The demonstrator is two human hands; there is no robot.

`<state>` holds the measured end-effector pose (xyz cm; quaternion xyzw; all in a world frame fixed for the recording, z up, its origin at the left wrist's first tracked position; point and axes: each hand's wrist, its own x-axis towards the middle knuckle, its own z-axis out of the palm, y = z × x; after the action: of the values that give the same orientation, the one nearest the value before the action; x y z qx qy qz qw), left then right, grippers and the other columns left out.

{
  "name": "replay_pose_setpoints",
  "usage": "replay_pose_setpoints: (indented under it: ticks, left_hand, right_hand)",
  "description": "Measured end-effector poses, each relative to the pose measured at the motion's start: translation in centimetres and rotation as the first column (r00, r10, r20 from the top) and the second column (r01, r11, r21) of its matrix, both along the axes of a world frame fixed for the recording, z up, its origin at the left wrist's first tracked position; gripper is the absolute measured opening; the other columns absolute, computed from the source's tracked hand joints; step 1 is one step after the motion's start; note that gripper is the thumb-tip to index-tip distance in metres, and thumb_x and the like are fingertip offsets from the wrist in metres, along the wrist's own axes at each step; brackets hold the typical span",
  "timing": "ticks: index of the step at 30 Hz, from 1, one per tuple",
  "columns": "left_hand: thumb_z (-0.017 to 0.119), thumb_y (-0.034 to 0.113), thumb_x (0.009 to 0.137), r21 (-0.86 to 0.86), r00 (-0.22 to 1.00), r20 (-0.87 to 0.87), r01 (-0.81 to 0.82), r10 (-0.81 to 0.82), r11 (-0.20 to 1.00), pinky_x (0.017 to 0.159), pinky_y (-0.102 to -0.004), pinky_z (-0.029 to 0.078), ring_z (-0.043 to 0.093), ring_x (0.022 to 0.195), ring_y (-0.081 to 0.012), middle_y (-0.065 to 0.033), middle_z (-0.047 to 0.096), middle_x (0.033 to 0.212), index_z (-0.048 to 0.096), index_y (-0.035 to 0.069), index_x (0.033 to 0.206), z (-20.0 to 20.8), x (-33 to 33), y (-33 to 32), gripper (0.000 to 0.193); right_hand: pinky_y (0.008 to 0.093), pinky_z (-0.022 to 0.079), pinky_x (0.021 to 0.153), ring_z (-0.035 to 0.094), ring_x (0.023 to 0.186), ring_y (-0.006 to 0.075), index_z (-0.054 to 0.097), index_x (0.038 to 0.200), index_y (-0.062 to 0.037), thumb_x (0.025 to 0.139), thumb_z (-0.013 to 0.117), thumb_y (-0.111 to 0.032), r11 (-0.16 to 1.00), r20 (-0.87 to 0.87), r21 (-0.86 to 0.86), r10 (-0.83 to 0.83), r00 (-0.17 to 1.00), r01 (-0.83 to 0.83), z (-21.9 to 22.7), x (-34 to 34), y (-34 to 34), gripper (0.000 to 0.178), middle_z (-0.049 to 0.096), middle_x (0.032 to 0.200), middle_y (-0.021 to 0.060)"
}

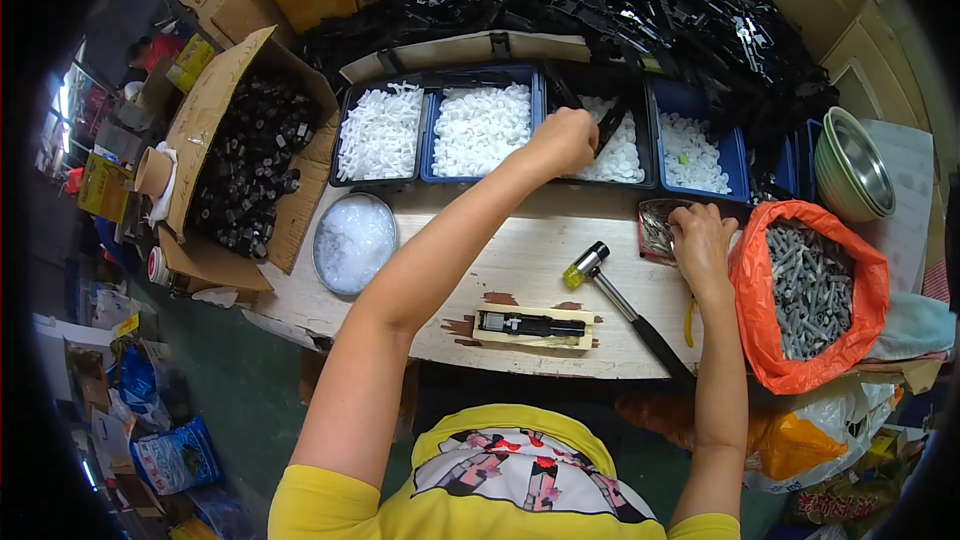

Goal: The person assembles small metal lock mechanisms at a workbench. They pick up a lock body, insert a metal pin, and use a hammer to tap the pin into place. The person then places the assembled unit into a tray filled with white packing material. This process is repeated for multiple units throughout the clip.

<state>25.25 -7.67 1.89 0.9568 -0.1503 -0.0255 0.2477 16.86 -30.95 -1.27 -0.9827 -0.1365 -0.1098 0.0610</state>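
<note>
My left hand (566,144) reaches over the third bin, which holds white plastic pieces (612,155). Its fingers are curled, and what they grip is hidden. A black plastic strip (608,126) lies right beside its fingertips; whether the hand holds it, I cannot tell. Fingers bent down and together, my right hand (703,238) dips into a small dark red tray (656,256) of tiny metal parts. On the bench in front of me lies a pale fixture (585,344) with a black assembly (535,326) seated in it. A hammer (640,322) with a yellow head rests to its right.
Blue and black bins (424,162) of white parts line the back, before a heap of black strips (660,0). A carton of black pieces (255,155) and a round dish (355,243) stand left. Right are an orange bag of grey pieces (745,290) and stacked bowls (850,165).
</note>
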Motion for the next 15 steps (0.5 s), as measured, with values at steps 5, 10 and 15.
replay_pose_setpoints:
  ticks: [5,10,15]
  left_hand:
    - [0.058,0.000,0.065,-0.233,0.996,-0.090,-0.045,0.024,0.971,0.066,-0.0335,0.050,0.064,0.071,-0.0299,-0.0179,0.065,0.080,0.068,0.003,0.085,1.0,-0.4,1.2,0.023]
    - [0.059,0.000,0.063,0.164,0.996,-0.055,0.082,-0.074,0.983,0.067,-0.0364,0.049,0.063,0.077,-0.0298,-0.0164,0.065,0.080,0.067,0.003,0.080,3.2,-2.5,1.7,0.020]
    - [0.054,-0.007,0.060,0.344,0.965,0.101,0.195,-0.242,0.918,0.066,-0.0390,0.048,0.060,0.082,-0.0336,-0.0163,0.060,0.086,0.063,0.000,0.066,2.2,-4.8,2.0,0.013]
  right_hand:
    - [0.0376,0.029,0.069,0.051,0.082,0.0214,0.065,0.079,-0.0121,0.073,0.062,-0.011,0.998,0.082,0.064,0.015,0.997,-0.020,0.0,-0.4,-0.6,0.006,0.058,0.080,0.0022]
    - [0.0381,0.030,0.070,0.051,0.083,0.0214,0.063,0.079,-0.0115,0.074,0.062,-0.010,0.997,0.118,0.070,0.023,0.993,-0.031,-0.2,-1.2,-0.5,0.005,0.058,0.081,0.0026]
    - [0.0388,0.030,0.073,0.051,0.084,0.0224,0.062,0.078,-0.0105,0.075,0.062,-0.010,0.996,0.091,0.084,0.019,0.996,-0.027,0.0,-2.0,0.1,0.004,0.057,0.081,0.0036]
